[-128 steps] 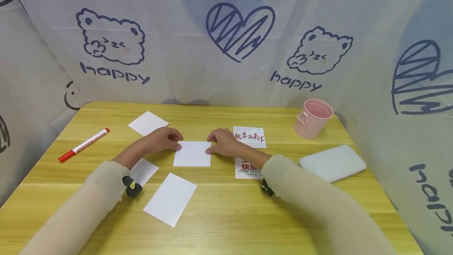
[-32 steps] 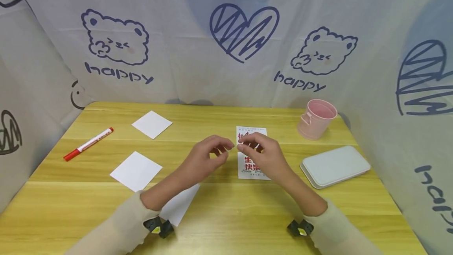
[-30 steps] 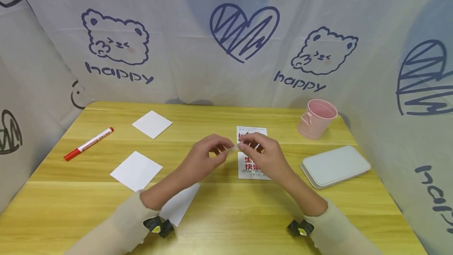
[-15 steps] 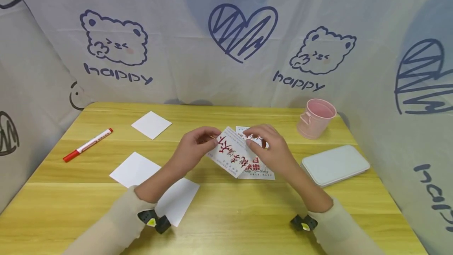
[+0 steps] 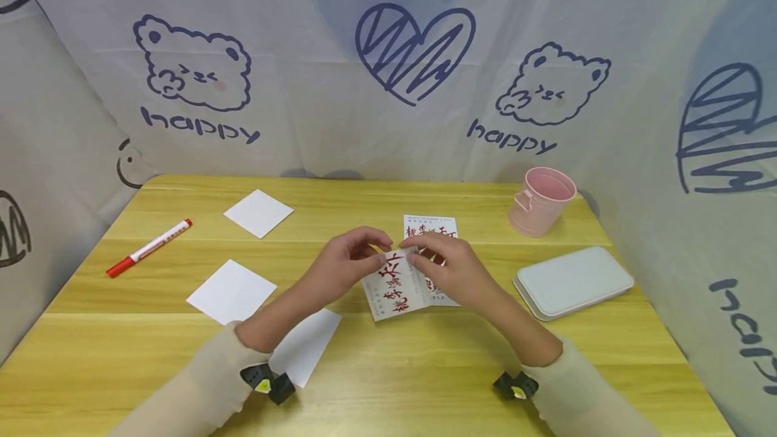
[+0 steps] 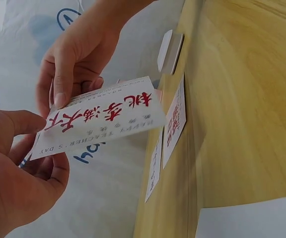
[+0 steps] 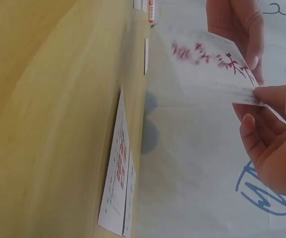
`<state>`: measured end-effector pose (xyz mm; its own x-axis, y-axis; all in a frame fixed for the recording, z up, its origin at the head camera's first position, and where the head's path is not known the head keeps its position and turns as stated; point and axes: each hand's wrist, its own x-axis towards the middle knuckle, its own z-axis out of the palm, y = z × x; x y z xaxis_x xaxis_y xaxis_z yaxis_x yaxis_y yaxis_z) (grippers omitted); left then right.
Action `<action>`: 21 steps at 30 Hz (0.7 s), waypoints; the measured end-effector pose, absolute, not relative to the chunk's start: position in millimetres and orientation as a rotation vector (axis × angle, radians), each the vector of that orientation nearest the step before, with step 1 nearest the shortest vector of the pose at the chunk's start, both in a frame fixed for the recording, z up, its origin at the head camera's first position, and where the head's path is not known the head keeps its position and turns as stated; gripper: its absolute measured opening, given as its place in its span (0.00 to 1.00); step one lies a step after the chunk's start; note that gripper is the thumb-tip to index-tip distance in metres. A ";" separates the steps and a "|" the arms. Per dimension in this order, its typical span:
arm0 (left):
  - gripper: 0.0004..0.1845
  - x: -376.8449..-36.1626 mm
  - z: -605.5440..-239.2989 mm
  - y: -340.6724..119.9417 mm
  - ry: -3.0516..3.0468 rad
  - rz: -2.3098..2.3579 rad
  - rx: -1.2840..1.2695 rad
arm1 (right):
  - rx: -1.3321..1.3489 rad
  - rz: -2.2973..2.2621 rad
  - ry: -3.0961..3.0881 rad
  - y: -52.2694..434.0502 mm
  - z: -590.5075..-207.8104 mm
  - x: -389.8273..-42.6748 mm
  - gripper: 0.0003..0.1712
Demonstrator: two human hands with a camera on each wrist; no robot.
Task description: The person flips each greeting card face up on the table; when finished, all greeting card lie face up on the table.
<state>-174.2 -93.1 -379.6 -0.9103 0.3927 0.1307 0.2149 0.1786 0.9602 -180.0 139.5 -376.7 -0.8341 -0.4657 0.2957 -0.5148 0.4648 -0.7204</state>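
Both hands pinch one white card with red Chinese characters (image 5: pixel 393 292) above the table. My left hand (image 5: pixel 342 265) has thumb and fingers on its left edge; my right hand (image 5: pixel 455 272) grips it near the upper right corner. The card is tilted, its printed face upward, and "TEACHER'S DAY" is legible on the card (image 6: pixel 103 116) in the left wrist view. Behind it on the table lie a similar card with red characters (image 5: pixel 429 223) and, below that, a birthday card (image 5: pixel 446 299), partly hidden by my right hand and the held card.
Blank white cards lie at the back left (image 5: pixel 259 214), mid left (image 5: pixel 232 292) and near my left forearm (image 5: pixel 306 346), which covers part of the last. A red-and-white marker (image 5: pixel 149 248) is far left. To the right stand a pink cup (image 5: pixel 542 202) and a white case (image 5: pixel 573 282).
The card lay flat, blank side up, between both hands. They lifted it, moved it right and turned it; its red print came into view, and since then it has rotated further.
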 end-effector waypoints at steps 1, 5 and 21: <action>0.16 -174.9 -380.0 -93.6 2.304 1.838 0.593 | 0.857 1.350 -2.644 140.2 -376.8 -180.3 0.13; 0.22 -178.5 -378.1 -98.2 2.312 1.901 0.561 | 0.717 1.508 -2.645 144.3 -378.0 -184.4 0.11; 0.19 -187.8 -366.4 -116.0 2.238 2.093 0.459 | 0.379 2.428 -2.123 155.4 -372.6 -198.2 0.09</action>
<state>-187.8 -116.0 -366.4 -0.9552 0.2431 0.1687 0.1846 0.0440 0.9818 -198.2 155.4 -372.6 -0.9673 -0.2310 0.1051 -0.0733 -0.1421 -0.9871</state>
